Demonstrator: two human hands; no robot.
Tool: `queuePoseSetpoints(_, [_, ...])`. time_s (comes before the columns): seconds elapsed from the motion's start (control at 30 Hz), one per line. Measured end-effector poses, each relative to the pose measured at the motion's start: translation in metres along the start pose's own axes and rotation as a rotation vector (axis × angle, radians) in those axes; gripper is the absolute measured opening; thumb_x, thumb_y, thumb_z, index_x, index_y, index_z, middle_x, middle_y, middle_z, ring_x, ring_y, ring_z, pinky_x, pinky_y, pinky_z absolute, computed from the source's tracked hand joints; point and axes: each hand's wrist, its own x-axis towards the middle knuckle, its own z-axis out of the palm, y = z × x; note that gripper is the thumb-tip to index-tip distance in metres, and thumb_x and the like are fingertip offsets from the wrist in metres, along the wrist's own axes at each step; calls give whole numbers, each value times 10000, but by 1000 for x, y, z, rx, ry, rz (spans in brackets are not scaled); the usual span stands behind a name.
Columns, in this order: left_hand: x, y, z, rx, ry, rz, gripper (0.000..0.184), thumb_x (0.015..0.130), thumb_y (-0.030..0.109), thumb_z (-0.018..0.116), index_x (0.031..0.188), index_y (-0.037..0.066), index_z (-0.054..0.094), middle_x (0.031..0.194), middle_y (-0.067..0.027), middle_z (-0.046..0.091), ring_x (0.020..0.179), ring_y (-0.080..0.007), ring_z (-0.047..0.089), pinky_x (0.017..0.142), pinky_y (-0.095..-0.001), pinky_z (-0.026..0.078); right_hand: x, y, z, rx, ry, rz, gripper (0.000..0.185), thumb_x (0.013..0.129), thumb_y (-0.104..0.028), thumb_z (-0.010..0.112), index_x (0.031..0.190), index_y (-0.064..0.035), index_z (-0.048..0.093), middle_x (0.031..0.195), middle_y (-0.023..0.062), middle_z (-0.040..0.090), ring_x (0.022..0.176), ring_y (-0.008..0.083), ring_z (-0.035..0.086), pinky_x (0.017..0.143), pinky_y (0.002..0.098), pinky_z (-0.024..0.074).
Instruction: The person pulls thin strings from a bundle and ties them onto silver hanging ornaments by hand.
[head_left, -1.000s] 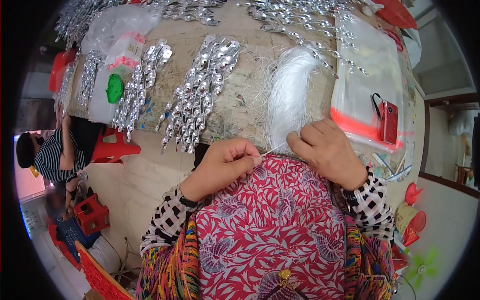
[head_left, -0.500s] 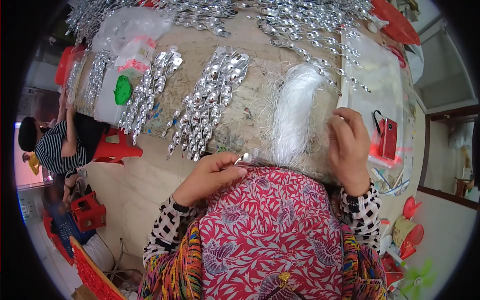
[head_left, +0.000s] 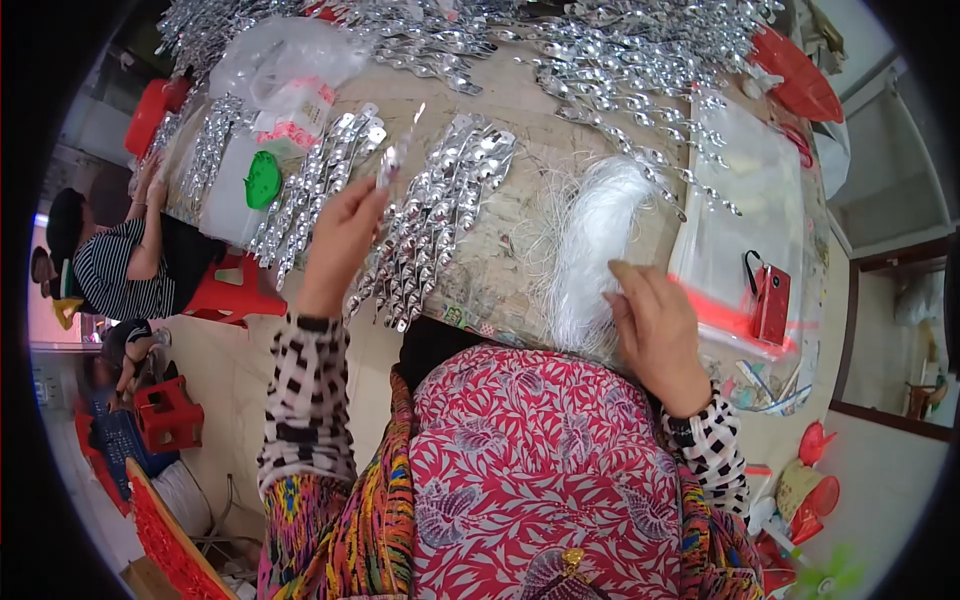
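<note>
"Left hand point(head_left: 343, 248)?"
"Pinching a silver strip point(head_left: 390, 166) by the twisted pile point(head_left: 462, 178), left; apparently placing it, which calls for gentle release."
"Right hand point(head_left: 660, 338)?"
"Half-curled at the white threads point(head_left: 605, 215); grip unclear."

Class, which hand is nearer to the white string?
Right. The right hand is at the right edge of the white string; the left hand is well to its left, holding a silver strip.

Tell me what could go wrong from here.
The silvery piece in the left hand could catch on the metallic strips close by. The white strands by the right hand splay loosely on one side and might tangle. Some strips reach the edge of the table, so a bump could knock them off.
</note>
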Motion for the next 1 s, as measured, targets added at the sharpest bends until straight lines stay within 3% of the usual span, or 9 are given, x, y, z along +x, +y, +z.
queuePoseSetpoints(0.1, [54,-33,-8,160,166,248,282,909,208,587,1093,0,638,688,12,539,620,-101,483,584,-242,401,-11,-11,7,60,-65,-16,293,806,-67,635,1092,-42,575,910,139,591,787,325,580,669,394,464])
queuePoseSetpoints(0.17, [87,-65,-11,389,264,345,328,882,220,606,1104,-21,622,810,-100,643,729,-220,591,696,-325,463,-21,-17,12,86,-124,-19,290,806,-75,636,1088,-44,577,907,137,592,791,324,582,672,395,468])
queuePoseSetpoints(0.2, [93,-73,-9,386,264,352,328,882,220,606,1104,-21,622,810,-100,643,729,-220,591,696,-325,463,-28,-19,17,140,-173,-44,276,808,-79,635,1077,-46,581,900,135,595,787,323,584,673,397,470])
queuePoseSetpoints(0.27, [95,-65,2,592,200,340,278,888,220,598,1056,2,643,696,-9,543,618,-76,473,543,-252,397,-36,-18,20,188,-218,-66,263,810,-82,634,1066,-49,585,893,133,597,784,322,585,673,400,472])
queuePoseSetpoints(0.43, [89,-57,14,658,145,208,342,890,260,580,1076,-23,631,909,-199,677,816,-254,654,752,-327,476,-35,-17,15,206,-273,-66,225,809,-74,623,1033,-54,602,861,129,599,771,322,588,665,406,472])
queuePoseSetpoints(0.53, [91,-61,14,669,137,256,363,896,272,575,1067,-44,627,879,-187,679,782,-248,651,736,-322,479,-33,-18,17,209,-281,-85,227,802,-67,623,1028,-55,603,853,127,594,765,320,586,660,405,470])
queuePoseSetpoints(0.7, [69,-40,15,767,181,199,420,903,355,553,1109,1,641,1054,-211,598,982,-314,582,864,-353,444,-30,-18,20,218,-305,-90,224,790,-58,623,1013,-57,603,825,122,579,742,314,580,646,404,465])
queuePoseSetpoints(0.87, [55,-41,8,725,107,150,438,907,369,547,1139,6,627,1069,-213,567,967,-323,582,843,-366,452,-28,-18,21,245,-294,-88,225,785,-52,625,1009,-54,605,790,121,569,718,311,575,639,404,464])
queuePoseSetpoints(1.0, [52,-51,3,758,145,260,448,905,353,553,1157,-14,608,1071,-225,565,968,-341,582,850,-379,456,-28,-17,22,229,-296,-96,228,786,-48,623,1013,-53,607,780,120,566,715,309,574,638,404,462])
